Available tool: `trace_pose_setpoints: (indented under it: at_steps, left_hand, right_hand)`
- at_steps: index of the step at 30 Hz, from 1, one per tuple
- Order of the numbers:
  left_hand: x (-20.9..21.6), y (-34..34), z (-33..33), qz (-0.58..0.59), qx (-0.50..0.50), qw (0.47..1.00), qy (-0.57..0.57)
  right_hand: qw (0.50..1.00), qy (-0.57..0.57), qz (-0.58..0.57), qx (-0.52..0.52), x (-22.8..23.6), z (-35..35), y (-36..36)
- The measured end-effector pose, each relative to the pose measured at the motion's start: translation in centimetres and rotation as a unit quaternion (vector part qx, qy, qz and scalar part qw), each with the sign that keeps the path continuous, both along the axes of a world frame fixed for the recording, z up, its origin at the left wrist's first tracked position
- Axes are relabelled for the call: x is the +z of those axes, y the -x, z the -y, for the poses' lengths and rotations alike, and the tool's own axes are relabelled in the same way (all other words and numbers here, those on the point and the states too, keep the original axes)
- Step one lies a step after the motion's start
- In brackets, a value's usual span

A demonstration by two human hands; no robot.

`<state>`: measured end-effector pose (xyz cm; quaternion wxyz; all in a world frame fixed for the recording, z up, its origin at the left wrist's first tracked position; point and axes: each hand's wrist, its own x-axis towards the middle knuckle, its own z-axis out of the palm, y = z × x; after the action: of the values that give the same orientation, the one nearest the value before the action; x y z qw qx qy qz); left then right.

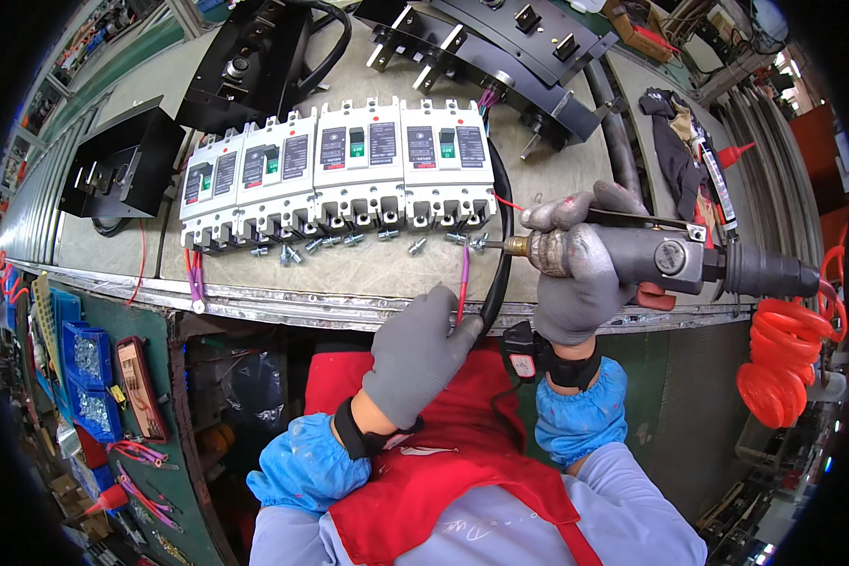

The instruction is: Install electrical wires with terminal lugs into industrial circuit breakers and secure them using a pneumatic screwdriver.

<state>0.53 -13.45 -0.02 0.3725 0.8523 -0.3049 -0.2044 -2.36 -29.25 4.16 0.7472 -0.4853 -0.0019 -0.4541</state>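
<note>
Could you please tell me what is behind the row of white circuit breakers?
Behind the breakers are a black housing, toward the left, and a black metal assembly, toward the right, with coloured wires. Anything low against the breakers' far sides is hidden.

Everything's shot from the wearer's head, through the left of two fisheyes. The lens is pointed down and forward over the red apron [467, 401], so the workbench [368, 274] is caught pretty close up. The left hand [412, 357] and right hand [583, 283] are framed mid-view; straight edges get bent rimward.
</note>
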Motion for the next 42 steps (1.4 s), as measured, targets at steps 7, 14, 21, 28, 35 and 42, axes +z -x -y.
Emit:
trace_pose_setpoints:
  at_steps: [7,14,21,28,35,42]
  left_hand:
    - [0.3,0.2,-0.1,0.061,0.001,0.998,-0.016]
    - [0.2,-0.7,0.8,0.054,-0.011,0.998,-0.042]
    - [-0.7,-1.3,1.9,0.078,-0.003,0.996,-0.052]
    - [-1.2,-1.1,1.6,0.033,0.042,0.998,-0.033]
    - [-0.9,0.3,1.5,0.094,0.060,0.990,0.085]
    - [0.1,0.7,2.9,0.092,0.044,0.978,0.180]
  right_hand:
    - [0.997,0.023,-0.074,-0.025,-1.1,0.0,-0.8]
    - [0.996,0.027,-0.059,-0.056,-1.7,-0.1,-1.6]
    - [1.000,0.012,-0.026,-0.004,-1.8,0.0,-1.7]
    - [0.995,0.083,-0.057,-0.016,-2.4,-0.1,-1.2]
    - [0.996,0.073,-0.051,-0.006,-1.4,-0.5,-0.6]
    - [0.998,0.047,-0.001,0.030,0.4,0.2,-1.8]
